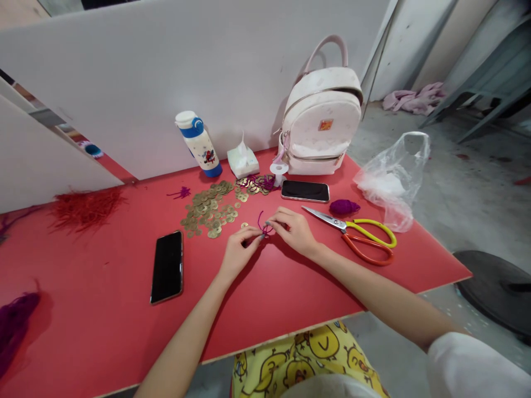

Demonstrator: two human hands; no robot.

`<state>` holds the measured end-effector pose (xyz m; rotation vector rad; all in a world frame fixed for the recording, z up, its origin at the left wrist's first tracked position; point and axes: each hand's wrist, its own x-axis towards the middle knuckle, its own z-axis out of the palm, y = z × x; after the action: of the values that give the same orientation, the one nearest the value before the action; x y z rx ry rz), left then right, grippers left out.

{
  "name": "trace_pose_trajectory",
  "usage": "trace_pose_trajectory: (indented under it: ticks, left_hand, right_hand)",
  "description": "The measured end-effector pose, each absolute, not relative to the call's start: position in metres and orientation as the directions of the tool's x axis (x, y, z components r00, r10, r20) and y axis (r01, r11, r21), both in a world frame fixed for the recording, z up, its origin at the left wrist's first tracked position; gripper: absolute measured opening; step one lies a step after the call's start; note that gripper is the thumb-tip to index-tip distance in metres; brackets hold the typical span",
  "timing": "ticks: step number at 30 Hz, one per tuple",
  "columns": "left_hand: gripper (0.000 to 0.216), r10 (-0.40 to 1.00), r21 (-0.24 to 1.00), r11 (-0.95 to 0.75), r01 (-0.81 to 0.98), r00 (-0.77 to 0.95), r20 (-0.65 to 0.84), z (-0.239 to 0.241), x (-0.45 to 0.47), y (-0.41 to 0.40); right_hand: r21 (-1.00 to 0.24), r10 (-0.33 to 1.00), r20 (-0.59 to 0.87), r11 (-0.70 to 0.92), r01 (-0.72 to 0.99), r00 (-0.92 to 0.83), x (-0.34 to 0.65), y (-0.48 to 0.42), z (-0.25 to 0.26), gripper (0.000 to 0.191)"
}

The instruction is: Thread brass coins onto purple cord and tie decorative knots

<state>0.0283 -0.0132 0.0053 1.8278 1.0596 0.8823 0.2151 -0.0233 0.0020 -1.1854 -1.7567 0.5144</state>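
My left hand (239,251) and my right hand (293,229) meet over the middle of the red table (103,331). Both pinch a short purple cord (262,224) that loops up between the fingertips. A single brass coin (244,225) lies just beyond my left fingers. A spread of several brass coins (209,210) sits behind the hands. More coins strung on purple cord (255,184) lie further back, by a white spool (279,171).
A black phone (167,267) lies left of my hands, another phone (305,190) behind. Scissors (357,235) with yellow and orange handles and a purple yarn ball (344,207) lie right. A bottle (199,143), tissue pack (243,160), white backpack (321,119) and plastic bag (394,177) stand around.
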Motion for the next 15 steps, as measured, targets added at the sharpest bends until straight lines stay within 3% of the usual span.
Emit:
trace_pose_trajectory:
  ticks: [15]
  left_hand:
    - [0.015,0.904,0.890,-0.332,0.313,0.376,0.205,0.0011,0.0291,-0.0136]
  right_hand:
    - [-0.758,0.869,0.467,0.488,0.433,-0.161,0.2124,-0.0263,0.0037,0.027]
